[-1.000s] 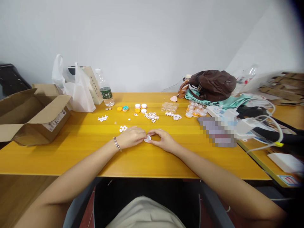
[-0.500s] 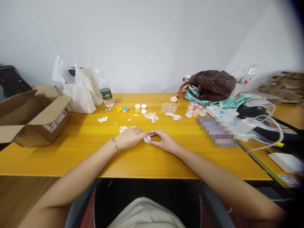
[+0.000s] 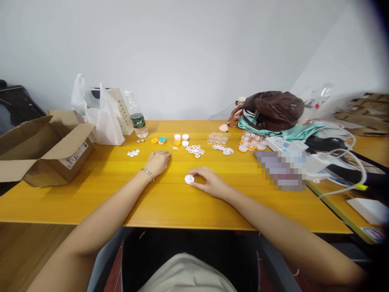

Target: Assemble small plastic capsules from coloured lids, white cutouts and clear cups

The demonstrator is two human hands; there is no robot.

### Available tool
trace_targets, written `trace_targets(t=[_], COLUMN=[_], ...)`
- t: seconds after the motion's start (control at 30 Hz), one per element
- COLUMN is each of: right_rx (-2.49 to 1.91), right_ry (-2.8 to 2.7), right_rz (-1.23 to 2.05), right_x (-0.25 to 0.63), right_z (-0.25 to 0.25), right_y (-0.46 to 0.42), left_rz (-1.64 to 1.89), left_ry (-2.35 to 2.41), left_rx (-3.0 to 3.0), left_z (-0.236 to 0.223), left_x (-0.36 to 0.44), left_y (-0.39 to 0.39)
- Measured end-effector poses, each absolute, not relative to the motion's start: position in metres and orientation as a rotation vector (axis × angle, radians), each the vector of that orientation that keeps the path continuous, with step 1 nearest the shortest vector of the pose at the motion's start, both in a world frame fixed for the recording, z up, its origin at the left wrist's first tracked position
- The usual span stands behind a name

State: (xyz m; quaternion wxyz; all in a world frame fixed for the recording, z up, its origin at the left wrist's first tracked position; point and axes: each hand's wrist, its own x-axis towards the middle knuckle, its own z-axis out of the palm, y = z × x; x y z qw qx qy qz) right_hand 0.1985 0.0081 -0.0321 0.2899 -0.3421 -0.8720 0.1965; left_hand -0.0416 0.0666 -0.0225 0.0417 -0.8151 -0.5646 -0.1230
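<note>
From the head camera, the right hand [image 3: 209,182] rests on the yellow table [image 3: 100,190]. Its fingertips are bent around a small round white cap [image 3: 189,179], which lies flat on the table, and they touch its right side.

The left hand [image 3: 158,161] lies farther back and to the left, palm down, with its fingers curled loosely. I cannot tell if it holds anything. A thin bracelet [image 3: 147,173] sits on its wrist.

Behind the hands are little white pieces [image 3: 195,150], a few yellow, blue and white caps [image 3: 162,140] and a water bottle [image 3: 136,115]. An open cardboard box [image 3: 45,148] stands at the left. A brown bag [image 3: 272,109] lies at the back right.
</note>
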Motion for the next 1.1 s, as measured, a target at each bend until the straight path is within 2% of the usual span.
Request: trace_targets(t=[0.5, 0.7, 0.9, 1.03, 1.1], right_rx=[-0.966, -0.976, -1.002, -0.936, -0.902], right_ry=[-2.139, -2.027, -1.843, -1.868, -1.865], right_rz=[0.597, 0.621, 0.556, 0.587, 0.605], right_x=[0.198, 0.198, 0.199, 0.198, 0.196], right_z=[-0.039, -0.04, -0.037, -0.033, -0.031], right_y=[0.009, 0.012, 0.013, 0.007, 0.004], left_rz=[-0.208, -0.28, -0.533, -1.094, -1.268], left_ry=[-1.827, -1.852, -1.674, -1.305, -1.257], left_rx=[-2.416, -2.389, -2.591, -2.969, -3.04], left_z=[-0.014, -0.013, -0.003, 0.0, 0.0], left_x=[-0.038, -0.036, -0.021, 0.001, 0.009], left_y=[0.064, 0.063, 0.045, 0.016, 0.006])
